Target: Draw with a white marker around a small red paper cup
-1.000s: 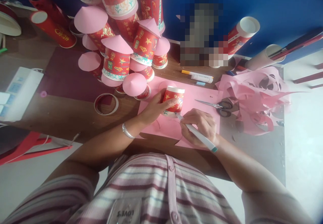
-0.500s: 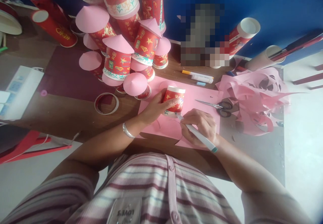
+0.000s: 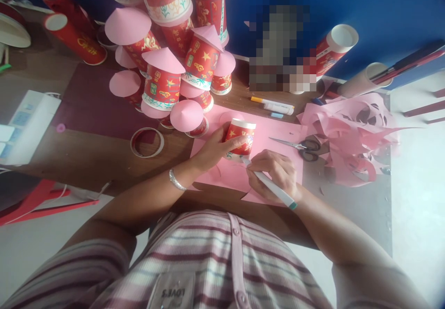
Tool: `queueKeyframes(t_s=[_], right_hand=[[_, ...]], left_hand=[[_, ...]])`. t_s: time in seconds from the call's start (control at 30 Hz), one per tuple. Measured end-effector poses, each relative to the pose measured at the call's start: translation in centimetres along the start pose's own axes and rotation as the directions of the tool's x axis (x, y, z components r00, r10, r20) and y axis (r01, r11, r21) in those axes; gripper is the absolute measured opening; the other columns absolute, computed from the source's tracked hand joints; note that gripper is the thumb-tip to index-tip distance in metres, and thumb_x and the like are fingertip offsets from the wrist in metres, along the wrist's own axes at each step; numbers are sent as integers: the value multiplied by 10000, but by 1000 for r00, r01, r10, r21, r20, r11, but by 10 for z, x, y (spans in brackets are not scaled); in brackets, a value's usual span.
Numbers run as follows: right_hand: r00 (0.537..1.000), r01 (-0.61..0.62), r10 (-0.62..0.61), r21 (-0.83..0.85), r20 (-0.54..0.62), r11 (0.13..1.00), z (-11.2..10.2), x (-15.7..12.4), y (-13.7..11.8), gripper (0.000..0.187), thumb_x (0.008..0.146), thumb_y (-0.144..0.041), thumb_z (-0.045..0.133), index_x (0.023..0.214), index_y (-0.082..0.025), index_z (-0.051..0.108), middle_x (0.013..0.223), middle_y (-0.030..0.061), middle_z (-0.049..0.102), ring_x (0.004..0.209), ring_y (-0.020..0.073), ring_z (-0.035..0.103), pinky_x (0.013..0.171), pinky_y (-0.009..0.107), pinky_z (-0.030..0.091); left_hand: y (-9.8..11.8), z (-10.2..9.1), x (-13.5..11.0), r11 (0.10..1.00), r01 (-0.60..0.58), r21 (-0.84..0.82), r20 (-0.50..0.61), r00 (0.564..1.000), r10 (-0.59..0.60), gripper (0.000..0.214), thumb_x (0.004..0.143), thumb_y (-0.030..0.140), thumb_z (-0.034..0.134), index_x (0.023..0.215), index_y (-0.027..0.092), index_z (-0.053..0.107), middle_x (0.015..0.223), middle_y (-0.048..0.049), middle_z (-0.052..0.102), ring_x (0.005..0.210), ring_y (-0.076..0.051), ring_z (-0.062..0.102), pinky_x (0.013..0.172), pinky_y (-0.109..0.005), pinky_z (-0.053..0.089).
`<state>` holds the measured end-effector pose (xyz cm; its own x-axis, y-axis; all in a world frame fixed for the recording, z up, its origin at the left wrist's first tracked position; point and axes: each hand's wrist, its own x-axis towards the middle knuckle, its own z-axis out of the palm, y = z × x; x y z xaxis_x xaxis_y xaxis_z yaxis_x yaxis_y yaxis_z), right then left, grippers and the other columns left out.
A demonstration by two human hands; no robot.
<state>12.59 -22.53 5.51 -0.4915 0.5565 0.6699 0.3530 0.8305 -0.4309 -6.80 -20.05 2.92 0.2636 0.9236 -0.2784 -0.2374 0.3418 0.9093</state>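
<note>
Head view: we find the left hand [image 3: 214,149] wrapped about a small red cup [image 3: 242,131], thumb pressed across its printed front; the cup is above a flat pink sheet [image 3: 225,177], and its interior is hidden from us. We record the right hand [image 3: 273,172] pinching a slim white marker [image 3: 276,188], green at its rear end, the tip at the cup's lower white band; contact we cannot confirm. A pale cylinder [image 3: 354,85] at the right contains long dark and red implements [image 3: 403,67]. Beside it, a tilted red tube [image 3: 325,56] shows a round white mouth; its contents we cannot tell. We note glossy red cylinders under smooth pink cones [image 3: 162,61], clustered behind the left hand, metal-bladed scissors [image 3: 301,146] right of the cup, crumpled, curling pink offcuts [image 3: 342,135] and a wood-grained tabletop [image 3: 86,163].
</note>
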Motion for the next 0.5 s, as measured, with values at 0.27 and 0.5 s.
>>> queueKeyframes(t_s=[0.27, 0.5], right_hand=[[1000, 7, -7, 7, -11, 1000, 1, 0, 2, 220, 922, -50, 651, 1018, -242, 600, 803, -1, 725, 664, 146, 703, 611, 262, 595], [1000, -11, 9, -64, -29, 998, -2, 2, 3, 218, 918, -47, 658, 985, -247, 601, 761, -8, 723, 626, 136, 691, 583, 253, 581]], left_hand=[[0, -1, 1, 1000, 8, 19, 2, 1000, -8, 462, 859, 486, 827, 1151, 170, 658, 1070, -67, 732, 976, -206, 694, 822, -309, 568], [0, 0, 1, 1000, 11, -20, 36, 999, -10, 483, 831, 502, 856, 1108, 167, 647, 984, -53, 733, 871, -180, 702, 740, -280, 559]])
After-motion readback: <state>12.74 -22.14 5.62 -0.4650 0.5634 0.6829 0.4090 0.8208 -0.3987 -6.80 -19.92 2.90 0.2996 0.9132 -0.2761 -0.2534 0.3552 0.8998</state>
